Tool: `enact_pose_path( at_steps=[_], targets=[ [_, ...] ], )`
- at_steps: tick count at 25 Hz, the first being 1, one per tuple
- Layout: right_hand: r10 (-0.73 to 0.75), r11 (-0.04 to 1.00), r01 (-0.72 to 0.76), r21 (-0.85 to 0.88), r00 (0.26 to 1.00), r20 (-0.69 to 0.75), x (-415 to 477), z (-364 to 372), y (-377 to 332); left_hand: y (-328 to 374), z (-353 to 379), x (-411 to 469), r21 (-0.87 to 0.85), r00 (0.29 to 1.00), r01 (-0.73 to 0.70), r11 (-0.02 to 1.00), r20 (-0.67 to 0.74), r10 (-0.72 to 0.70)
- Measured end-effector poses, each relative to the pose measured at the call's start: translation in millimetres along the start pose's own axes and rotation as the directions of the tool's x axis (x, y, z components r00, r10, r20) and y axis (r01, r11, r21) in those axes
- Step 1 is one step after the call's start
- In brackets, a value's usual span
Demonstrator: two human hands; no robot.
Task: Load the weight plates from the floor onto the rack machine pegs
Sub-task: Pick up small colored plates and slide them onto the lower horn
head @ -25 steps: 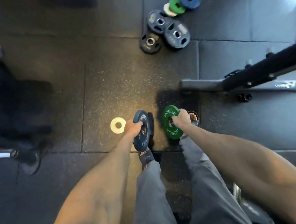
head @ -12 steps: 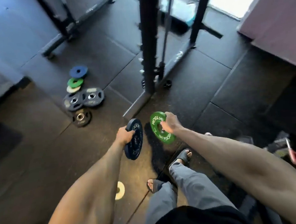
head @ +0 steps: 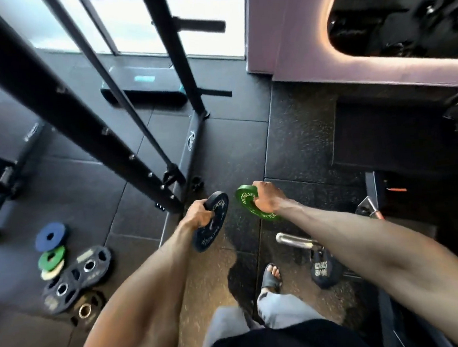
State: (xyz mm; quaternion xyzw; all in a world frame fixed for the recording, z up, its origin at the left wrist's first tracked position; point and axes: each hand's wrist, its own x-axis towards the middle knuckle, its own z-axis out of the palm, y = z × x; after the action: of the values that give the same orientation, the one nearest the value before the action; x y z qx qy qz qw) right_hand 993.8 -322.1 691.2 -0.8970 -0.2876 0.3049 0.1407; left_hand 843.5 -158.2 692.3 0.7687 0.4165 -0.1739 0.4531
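My left hand (head: 198, 213) grips a dark blue Rogue plate (head: 212, 224) by its rim, held on edge above the floor. My right hand (head: 265, 198) holds a green Rogue plate (head: 247, 202) through its centre hole, also off the floor. Both plates hang just right of the black rack upright (head: 83, 121) and its base rail (head: 193, 146). A black peg (head: 198, 26) sticks out from a far upright. On the floor at the left lie more plates: a blue one (head: 50, 236), a green one (head: 51, 257), and black grip plates (head: 75, 276).
A chrome barbell sleeve (head: 295, 240) with a dark plate (head: 324, 271) lies on the floor at the right, near my sandalled foot (head: 270, 277). A black step platform (head: 146, 87) sits beyond the rack. A pink padded bench edge (head: 350, 67) fills the upper right.
I have stood up and turned toward the rack, lifting both plates off the floor. The pile of plates has shifted to the lower left of the view, and the white plate has dropped from sight.
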Motion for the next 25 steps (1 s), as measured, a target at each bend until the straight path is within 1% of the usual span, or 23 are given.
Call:
enact_pose_path(
  at_steps=[4,8,11,15,21,25],
  targets=[
    [0.034,0.999,-0.034,0.018,0.999,-0.038,44.9,-42.4,4.3,55.5,-27.2,57.7,0.107,0.996,-0.08,0.991,0.038,0.076],
    [0.106,0.991,-0.1,0.084,0.992,-0.072,94.7,-68.4,1.9,110.3,-55.0,117.2,0.242,0.987,-0.143,0.96,0.101,0.122],
    [0.132,0.979,-0.115,0.167,0.987,-0.094,125.8,-85.7,-0.2,151.6,-71.5,155.0,0.387,0.967,-0.239,0.891,0.177,0.182],
    [0.163,0.964,-0.128,0.233,0.977,-0.139,161.2,-110.2,3.0,200.2,-87.3,197.7,0.504,0.947,-0.316,0.804,0.211,0.241],
    [0.182,0.962,-0.141,0.235,0.97,-0.163,217.8,-153.3,27.1,260.6,-98.8,259.5,0.533,0.921,-0.387,0.752,0.262,0.289],
    [0.168,0.971,-0.142,0.194,0.978,-0.124,266.3,-197.1,55.7,307.1,-103.9,305.1,0.525,0.91,-0.406,0.748,0.306,0.28]
  ],
)
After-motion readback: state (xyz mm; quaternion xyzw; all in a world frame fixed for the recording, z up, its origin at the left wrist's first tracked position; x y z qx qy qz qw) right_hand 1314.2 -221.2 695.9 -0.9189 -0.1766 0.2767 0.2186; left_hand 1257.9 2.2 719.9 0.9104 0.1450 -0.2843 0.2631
